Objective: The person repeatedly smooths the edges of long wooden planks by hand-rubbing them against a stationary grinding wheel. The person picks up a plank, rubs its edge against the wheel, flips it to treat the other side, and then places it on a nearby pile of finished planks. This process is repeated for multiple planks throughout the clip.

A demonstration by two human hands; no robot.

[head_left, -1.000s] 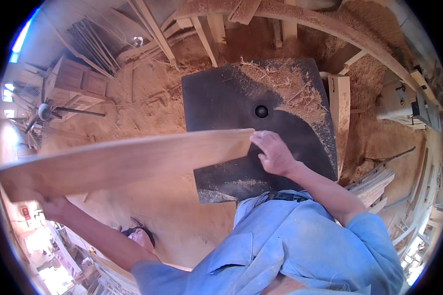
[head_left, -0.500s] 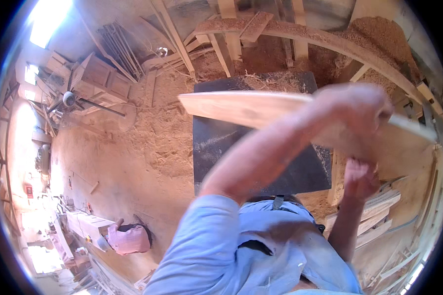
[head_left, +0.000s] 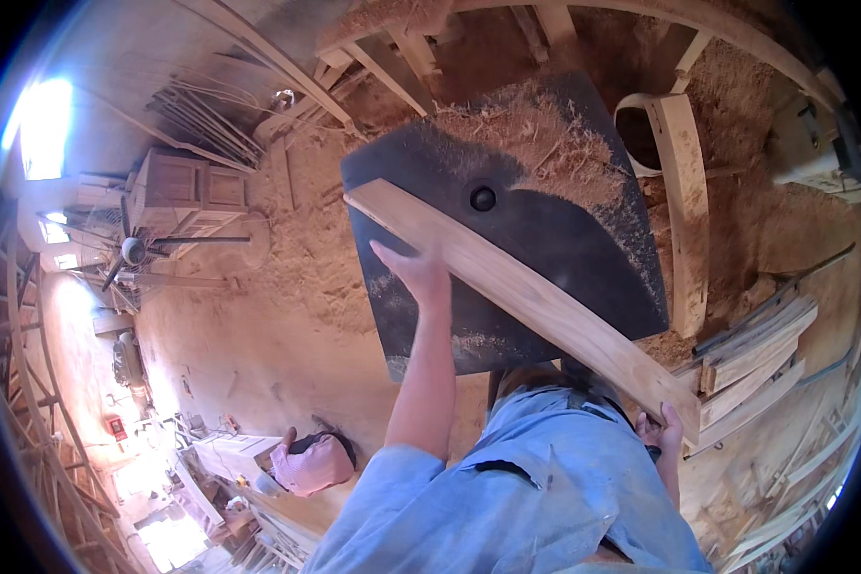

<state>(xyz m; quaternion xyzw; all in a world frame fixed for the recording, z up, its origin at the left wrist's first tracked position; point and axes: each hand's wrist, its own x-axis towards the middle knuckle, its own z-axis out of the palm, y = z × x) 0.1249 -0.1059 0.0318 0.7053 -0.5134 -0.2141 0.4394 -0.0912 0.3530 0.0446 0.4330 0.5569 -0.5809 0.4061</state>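
Diagonally, plank (head_left: 536, 292) past edge of tabletop (head_left: 574, 253)

Has a tan floor (head_left: 268, 330) strewn with sawdust and meeting a greyish wall (head_left: 115, 57). Takes in glaring light at far left through one large window (head_left: 48, 129) and two smaller windows (head_left: 55, 230). Includes a panelled wooden cabinet (head_left: 174, 182) beside a wire-caged fan (head_left: 132, 251).

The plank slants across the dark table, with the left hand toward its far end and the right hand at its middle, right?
Not quite: the right hand is at the near end of the plank, not its middle, as the head view shows. The rest holds.
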